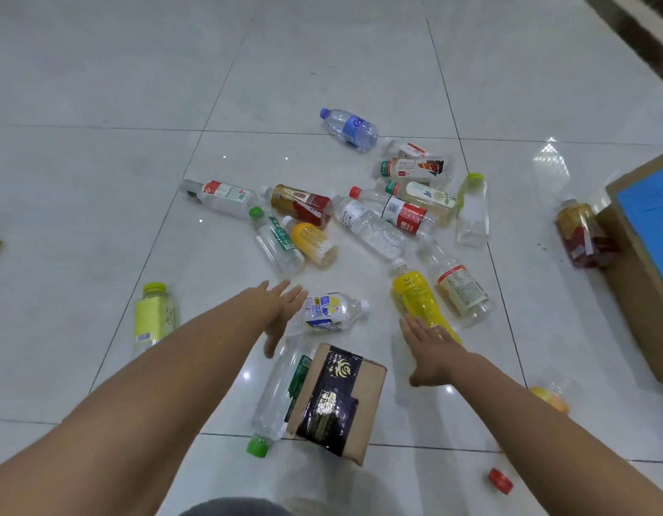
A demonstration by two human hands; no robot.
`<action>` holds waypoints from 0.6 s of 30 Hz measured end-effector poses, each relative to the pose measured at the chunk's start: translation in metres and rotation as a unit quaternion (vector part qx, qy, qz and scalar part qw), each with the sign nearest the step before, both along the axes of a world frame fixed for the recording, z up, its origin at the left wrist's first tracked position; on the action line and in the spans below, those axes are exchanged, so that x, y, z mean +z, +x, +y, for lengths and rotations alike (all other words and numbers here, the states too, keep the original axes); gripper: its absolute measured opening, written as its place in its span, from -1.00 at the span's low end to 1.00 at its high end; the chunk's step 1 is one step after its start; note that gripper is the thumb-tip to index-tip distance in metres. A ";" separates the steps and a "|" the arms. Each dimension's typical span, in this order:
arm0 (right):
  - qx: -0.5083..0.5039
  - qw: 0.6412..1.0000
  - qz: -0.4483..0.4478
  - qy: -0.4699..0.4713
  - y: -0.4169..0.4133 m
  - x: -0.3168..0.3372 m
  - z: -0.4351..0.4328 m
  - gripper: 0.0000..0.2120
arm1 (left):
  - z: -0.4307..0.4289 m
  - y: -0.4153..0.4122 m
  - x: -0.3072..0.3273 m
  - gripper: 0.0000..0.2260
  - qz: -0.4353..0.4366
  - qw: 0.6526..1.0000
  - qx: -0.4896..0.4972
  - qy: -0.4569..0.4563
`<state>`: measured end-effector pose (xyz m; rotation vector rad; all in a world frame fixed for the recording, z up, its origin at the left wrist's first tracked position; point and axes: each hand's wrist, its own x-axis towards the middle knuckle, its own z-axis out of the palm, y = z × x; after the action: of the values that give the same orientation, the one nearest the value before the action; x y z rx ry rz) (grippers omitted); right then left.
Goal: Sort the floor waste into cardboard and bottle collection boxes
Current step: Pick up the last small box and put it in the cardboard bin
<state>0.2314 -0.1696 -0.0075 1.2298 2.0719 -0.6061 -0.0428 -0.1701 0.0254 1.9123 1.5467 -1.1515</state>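
Both bare hands reach over littered floor tiles
Left hand and right hand — fingers spread, empty — flank a cardboard packet.

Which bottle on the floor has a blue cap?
The clear water bottle with a blue label, lying farthest from the hands at the top of the pile. The other caps visible are green, white or red.

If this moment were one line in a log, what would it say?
stage: reaching | left hand: open, over labelled bottle | right hand: open, over yellow bottle | small carton: on floor, untouched | held: nothing
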 end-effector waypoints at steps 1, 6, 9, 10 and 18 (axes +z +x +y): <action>0.017 1.000 0.009 -0.006 -0.002 -0.002 -0.003 0.00 | -0.012 -0.008 -0.007 0.16 0.009 1.000 -0.004 -0.015; 0.067 0.995 0.069 -0.035 -0.017 -0.019 -0.014 0.20 | -0.044 -0.003 -0.040 0.21 -0.027 0.999 0.029 -0.023; 0.063 0.991 0.113 -0.043 -0.025 -0.025 -0.019 0.18 | -0.037 0.009 -0.039 0.12 -0.058 0.997 0.040 0.025; 0.054 0.990 0.125 -0.044 -0.026 -0.025 -0.019 0.17 | -0.033 0.012 -0.036 0.08 -0.061 0.997 0.033 0.038; -0.043 0.980 0.194 0.021 -0.006 -0.013 0.007 0.13 | -0.007 0.045 -0.031 -0.35 -0.147 0.979 0.123 0.069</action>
<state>0.2250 -0.1627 -0.0209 1.3118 2.3674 -0.9055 0.0017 -0.1774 -0.0053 1.8152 1.6703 -0.6398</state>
